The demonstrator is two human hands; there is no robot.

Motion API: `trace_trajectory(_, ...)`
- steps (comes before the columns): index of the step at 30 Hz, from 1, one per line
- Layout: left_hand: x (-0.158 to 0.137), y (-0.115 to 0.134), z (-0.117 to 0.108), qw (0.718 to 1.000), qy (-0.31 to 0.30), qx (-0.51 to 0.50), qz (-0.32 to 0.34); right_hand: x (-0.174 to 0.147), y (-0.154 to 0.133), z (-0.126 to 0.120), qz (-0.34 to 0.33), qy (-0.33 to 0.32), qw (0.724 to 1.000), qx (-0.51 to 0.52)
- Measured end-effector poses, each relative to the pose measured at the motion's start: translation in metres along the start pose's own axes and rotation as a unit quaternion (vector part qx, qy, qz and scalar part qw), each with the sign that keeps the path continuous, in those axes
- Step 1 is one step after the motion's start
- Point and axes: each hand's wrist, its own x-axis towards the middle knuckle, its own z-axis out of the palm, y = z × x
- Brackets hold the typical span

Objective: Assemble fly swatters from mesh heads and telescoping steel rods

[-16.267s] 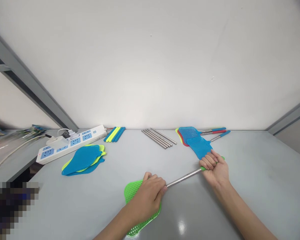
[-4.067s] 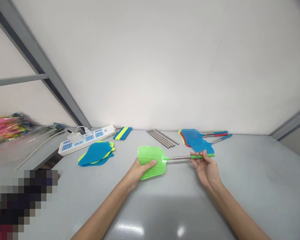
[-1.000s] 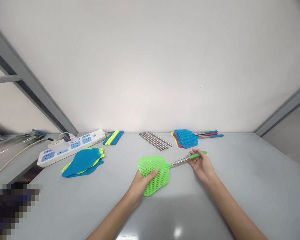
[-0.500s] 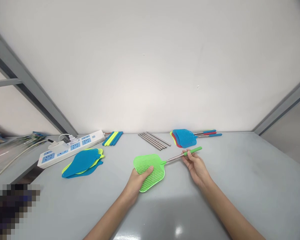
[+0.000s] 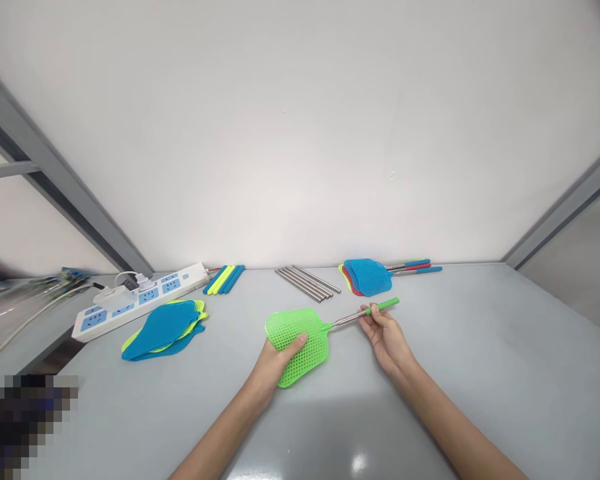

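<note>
A green fly swatter [image 5: 300, 360] with a metal rod and a green grip is held between both hands above the table. My left hand [image 5: 273, 367] pinches its mesh head, thumb on top and the other fingers hidden beneath. My right hand [image 5: 386, 333] closes its fingertips round the grip where it meets the rod. Behind the right hand lies a stack of fly swatters [image 5: 369, 277], blue on top, with red and yellow edges showing below. Several loose metal rods [image 5: 307, 283] lie side by side beyond the green head.
Blue and yellow grip tubes [image 5: 224, 279] lie near the wall. Loose blue and yellow swatter heads [image 5: 167, 328] are piled at the left beside a white power strip [image 5: 143, 300] with plugs in it. A cable [image 5: 35, 317] and plastic bags [image 5: 35, 293] lie farther left.
My right hand and the green grip have moved slightly left and down. My left hand still pinches the mesh head. The view has shifted a little.
</note>
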Motion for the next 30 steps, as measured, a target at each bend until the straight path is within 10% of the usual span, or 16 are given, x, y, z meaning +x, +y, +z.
trace_trajectory(11, 0.004, -0.006, 0.001, 0.999, -0.015, -0.045, 0.009, -0.012, -0.005, 0.013, 0.013, -0.029, 0.999, -0.04)
trace_trajectory(19, 0.01, -0.018, 0.001, 0.998, -0.055, 0.001, 0.008, 0.079, -0.082, -0.037, -0.152, 0.14, 0.977, -0.045)
trace_trajectory(30, 0.011, -0.026, -0.001, 0.996, -0.083, 0.018, 0.024, 0.148, -0.1, -0.081, -0.093, 0.198, 0.964, -0.15)
